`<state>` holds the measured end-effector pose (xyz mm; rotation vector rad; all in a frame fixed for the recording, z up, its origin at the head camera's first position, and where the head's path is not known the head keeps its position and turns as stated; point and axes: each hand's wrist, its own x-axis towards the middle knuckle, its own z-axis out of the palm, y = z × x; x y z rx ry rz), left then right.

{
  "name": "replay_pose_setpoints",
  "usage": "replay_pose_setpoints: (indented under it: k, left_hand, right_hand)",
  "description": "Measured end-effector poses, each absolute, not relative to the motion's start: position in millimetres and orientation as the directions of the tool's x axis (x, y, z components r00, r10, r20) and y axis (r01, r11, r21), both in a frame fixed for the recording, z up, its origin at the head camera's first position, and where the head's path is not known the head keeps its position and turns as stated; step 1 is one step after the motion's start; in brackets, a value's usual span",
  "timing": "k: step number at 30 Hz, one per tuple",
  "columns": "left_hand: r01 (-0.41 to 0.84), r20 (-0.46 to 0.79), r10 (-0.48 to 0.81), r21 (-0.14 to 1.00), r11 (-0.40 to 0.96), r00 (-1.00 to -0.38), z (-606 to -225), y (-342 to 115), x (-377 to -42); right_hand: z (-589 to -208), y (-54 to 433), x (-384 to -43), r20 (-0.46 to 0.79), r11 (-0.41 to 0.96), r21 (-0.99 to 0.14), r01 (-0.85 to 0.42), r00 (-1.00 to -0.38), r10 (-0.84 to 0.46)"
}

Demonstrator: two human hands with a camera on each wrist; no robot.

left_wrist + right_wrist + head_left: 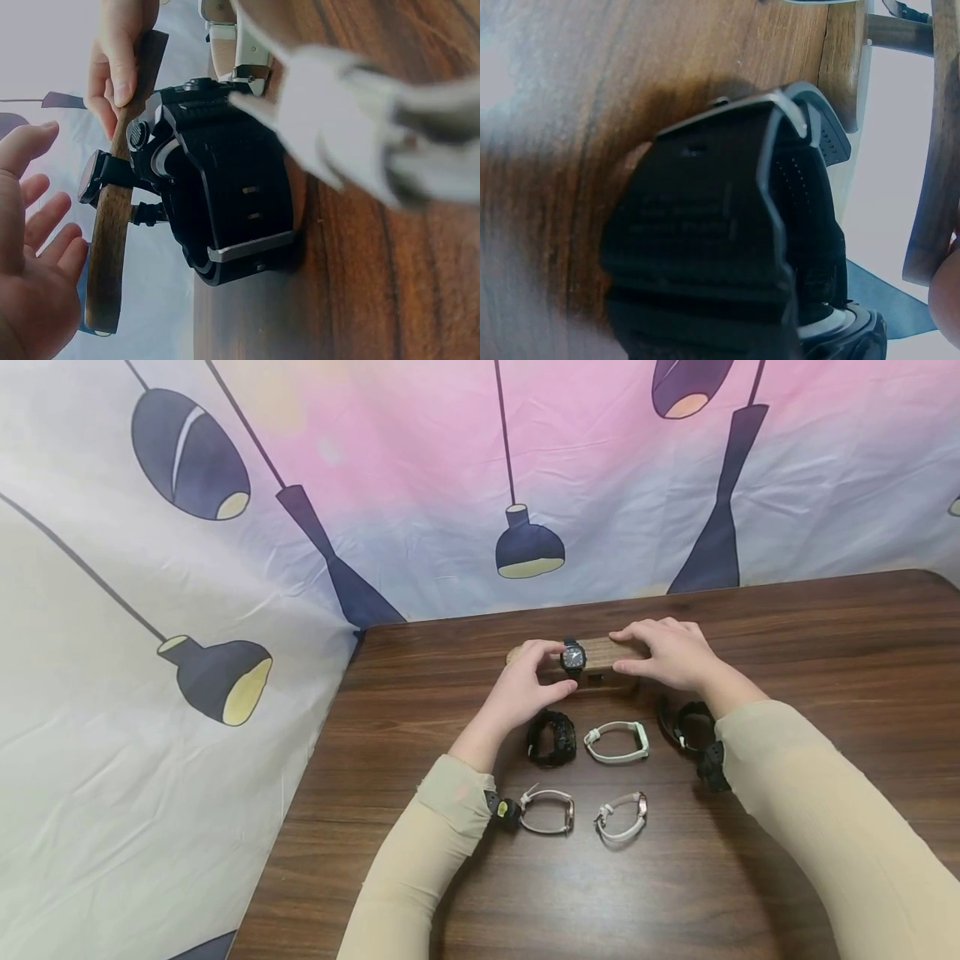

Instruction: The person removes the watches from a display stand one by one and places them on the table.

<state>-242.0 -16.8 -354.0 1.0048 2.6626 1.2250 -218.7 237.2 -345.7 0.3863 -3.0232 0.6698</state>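
Note:
A wooden watch stand (pixel 611 652) is near the back of the table, its crossbar carrying a black square-faced watch (pixel 573 657). My right hand (pixel 667 652) pinches the crossbar's right end between thumb and fingers; the left wrist view shows that grip on the bar (pixel 111 255). My left hand (pixel 528 681) is beside the square watch at the left part of the stand. In the left wrist view its fingers (pixel 49 217) are spread and apart from the bar. Part of the stand is hidden behind both hands.
In front of the stand are a chunky black watch (pixel 551 737), a mint-green watch (pixel 618 743) and another black watch (pixel 697 240) by my right wrist. Nearer lie two pale-strapped watches (pixel 547 812). A printed curtain (pixel 442 460) hangs behind the table (pixel 390 860).

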Motion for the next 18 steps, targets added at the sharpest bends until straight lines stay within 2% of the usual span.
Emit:
replay_pose_setpoints:
  k: [12,18]
  left_hand:
    - [0.631,0.289,0.589,0.564,0.532,-0.755,-357,-14,-250]
    - [0.648,0.271,0.617,0.538,0.539,-0.739,-356,-11,-254]
  right_hand:
    - [-348,237,-221,0.086,0.882,-0.399,-0.249,-0.968,-0.235]
    - [-348,238,-220,0.085,0.888,-0.391,-0.243,-0.97,-0.228]
